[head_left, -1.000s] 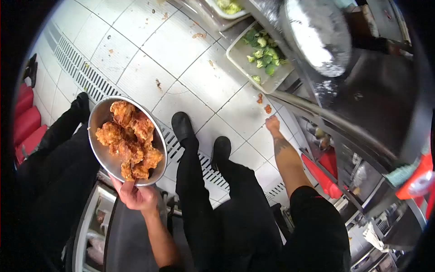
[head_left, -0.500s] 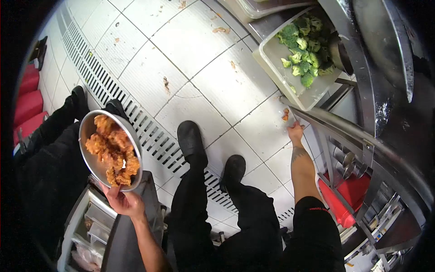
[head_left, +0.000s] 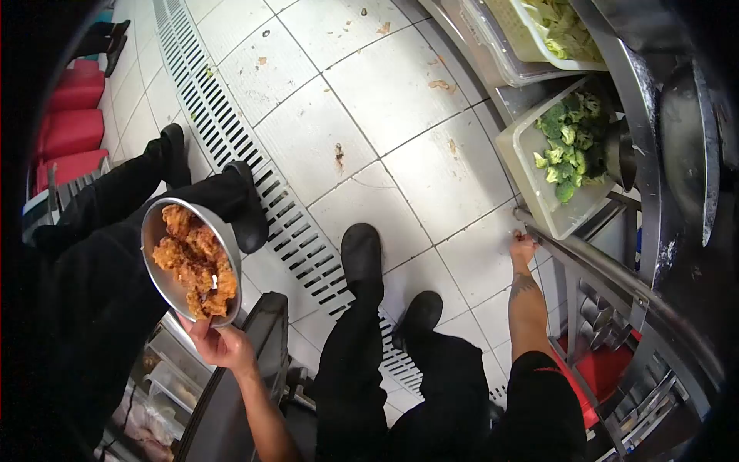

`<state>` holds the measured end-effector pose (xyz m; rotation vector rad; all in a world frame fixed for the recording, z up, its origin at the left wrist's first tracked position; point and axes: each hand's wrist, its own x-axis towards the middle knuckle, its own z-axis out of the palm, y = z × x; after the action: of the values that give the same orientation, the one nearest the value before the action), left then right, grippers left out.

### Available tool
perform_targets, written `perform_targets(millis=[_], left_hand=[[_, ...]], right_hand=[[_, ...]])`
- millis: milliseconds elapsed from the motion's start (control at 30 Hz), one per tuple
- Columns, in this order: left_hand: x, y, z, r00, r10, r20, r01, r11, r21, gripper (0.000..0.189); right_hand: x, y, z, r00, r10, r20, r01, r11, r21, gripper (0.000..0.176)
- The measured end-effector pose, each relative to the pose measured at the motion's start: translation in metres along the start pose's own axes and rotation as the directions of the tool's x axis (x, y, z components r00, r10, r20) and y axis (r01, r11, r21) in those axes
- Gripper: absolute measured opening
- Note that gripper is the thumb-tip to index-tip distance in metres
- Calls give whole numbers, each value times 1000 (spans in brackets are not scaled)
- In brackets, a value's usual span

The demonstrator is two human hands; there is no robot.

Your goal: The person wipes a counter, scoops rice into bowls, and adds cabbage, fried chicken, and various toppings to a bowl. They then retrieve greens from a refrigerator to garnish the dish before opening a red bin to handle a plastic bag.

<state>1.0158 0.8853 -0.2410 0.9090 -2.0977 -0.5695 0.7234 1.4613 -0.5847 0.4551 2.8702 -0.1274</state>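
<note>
My left hand [head_left: 219, 343] grips the lower rim of a round metal bowl [head_left: 152, 269], tilted and piled with golden fried chicken pieces [head_left: 192, 262], held at my left side. My right hand [head_left: 523, 246] hangs low by the tiled floor, fingers curled, right beside the end of a steel rail [head_left: 589, 260] and under a plastic bin [head_left: 531, 196] of broccoli [head_left: 566, 146]. Whether the right hand holds anything is hidden. My two black shoes [head_left: 362, 250] stand on the tiles by a floor drain grate [head_left: 231, 131].
Another person in black trousers and shoes [head_left: 248, 219] stands close on my left, behind the bowl. A second bin of greens [head_left: 539, 31] sits on the low shelf. Red crates [head_left: 73, 123] lie at far left. Food scraps dot the tiles.
The view has swung and the bowl stays in my left hand. My right hand now covers the spot where orange scraps lay on the floor; those scraps no longer show.
</note>
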Motion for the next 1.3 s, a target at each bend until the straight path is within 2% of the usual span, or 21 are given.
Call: perform_targets(millis=[100, 133, 167, 200, 233, 300, 333, 367, 433, 467, 600, 667, 767, 833, 900, 967, 1033, 1100, 1133, 1200, 1300], left_hand=[[-1, 3, -13, 997, 34, 73, -40, 996, 84, 21], [5, 15, -18, 986, 98, 132, -116, 984, 135, 23], [12, 32, -25, 969, 155, 191, -190, 965, 180, 26], [16, 46, -33, 966, 127, 224, -161, 977, 139, 27], [19, 63, -42, 961, 102, 258, -131, 986, 100, 28], [38, 107, -54, 945, 115, 306, -117, 993, -12, 33], [42, 124, -67, 914, 72, 399, -60, 997, -41, 38], [45, 139, -72, 923, 149, 355, -111, 986, -125, 36], [39, 179, -101, 863, -10, 505, 73, 992, -105, 34], [39, 192, -104, 872, 47, 487, 19, 991, -130, 35], [41, 245, -116, 801, 140, 582, -35, 981, -189, 38], [51, 284, -114, 766, 254, 590, -92, 952, -291, 34], [60, 347, -109, 728, 336, 598, -42, 892, -450, 38], [67, 397, -114, 696, 415, 585, -70, 851, -521, 37], [70, 440, -119, 716, 471, 516, -97, 798, -595, 37], [79, 480, -123, 658, 603, 450, -268, 747, -609, 36], [74, 511, -138, 644, 621, 446, -311, 746, -589, 34], [70, 548, -153, 633, 677, 375, -314, 667, -676, 31], [77, 580, -161, 605, 705, 370, -303, 633, -712, 30], [116, 606, -180, 534, 763, 365, -271, 563, -781, 27], [142, 633, -200, 479, 806, 347, -159, 468, -869, 21]], right_hand=[[-16, 0, -17, 987, -144, 76, 138, 988, 75, 33], [-34, -1, -33, 955, -294, -39, 292, 955, -59, 31], [-57, -20, -73, 985, -85, 148, 41, 960, 278, 33], [-81, -37, -111, 920, 55, 387, -266, 813, 517, 35], [-102, -48, -136, 888, 38, 458, -367, 658, 657, 36], [-149, -104, -239, 730, 30, 683, -607, 488, 627, 21], [-172, -135, -294, 699, -96, 709, -617, 419, 666, 10], [-195, -166, -357, 590, -220, 777, -705, 329, 629, 17], [-222, -200, -441, 502, -443, 743, -684, 323, 654, 24], [-232, -223, -480, 493, -454, 742, -683, 325, 654, 24], [-263, -283, -611, 514, -664, 544, -213, 516, 830, 16], [-271, -286, -633, 572, -765, 297, 163, 461, 872, 15], [-280, -278, -689, 567, -815, 120, 557, 487, 673, 25], [-284, -255, -744, 604, -764, 227, 421, 547, 723, 36], [-286, -220, -777, 662, -748, -56, 620, 504, 602, 34], [-280, -176, -811, 707, -646, -288, 675, 494, 548, 29], [-269, -127, -837, 802, -542, -250, 552, 513, 658, 18], [-265, -81, -864, 835, -501, 226, 63, 496, 866, 13], [-268, -63, -879, 837, -507, 205, 67, 468, 881, 13], [-286, -68, -912, 801, -535, 266, -214, 160, 964, 12], [-312, -65, -947, 866, -462, 193, -167, 96, 981, 11]])
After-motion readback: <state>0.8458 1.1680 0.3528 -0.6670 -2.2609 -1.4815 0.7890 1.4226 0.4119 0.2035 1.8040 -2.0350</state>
